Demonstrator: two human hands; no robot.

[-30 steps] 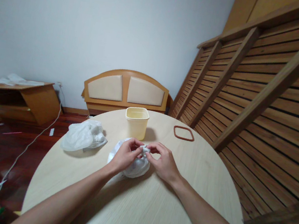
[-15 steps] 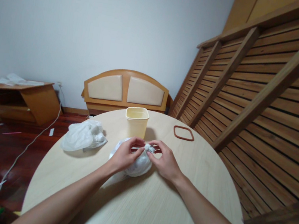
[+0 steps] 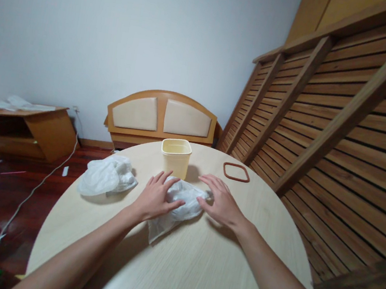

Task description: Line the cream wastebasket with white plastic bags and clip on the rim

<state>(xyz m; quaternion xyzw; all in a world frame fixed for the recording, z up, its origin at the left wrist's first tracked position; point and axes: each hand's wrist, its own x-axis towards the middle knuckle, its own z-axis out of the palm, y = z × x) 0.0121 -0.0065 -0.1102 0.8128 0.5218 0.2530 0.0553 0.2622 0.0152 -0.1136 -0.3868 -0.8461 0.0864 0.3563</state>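
A white plastic bag (image 3: 184, 201) lies on the table between my two hands, its gathered end toward the right and a thin flap spread at the near left. My left hand (image 3: 158, 196) is at the bag's left side, thumb and fingers spread apart. On the other side, my right hand (image 3: 219, 201) hovers by the gathered end with its fingers stretched and parted; whether the thumb touches the plastic I cannot tell. Just behind the bag stands a pale yellow square bin (image 3: 175, 160), upright with its top uncovered. What the bag contains is hidden.
Another crumpled white plastic bag (image 3: 107, 177) rests at the left of the round table (image 3: 246, 270). A brown rounded-square ring (image 3: 235, 178) lies at the back right. Wooden slatted panels (image 3: 326, 136) lean along the right side. A cable (image 3: 40, 184) trails over the floor.
Both hands have opened and let go of the bag's knotted top. The bag has tipped over, its gathered end now pointing right.
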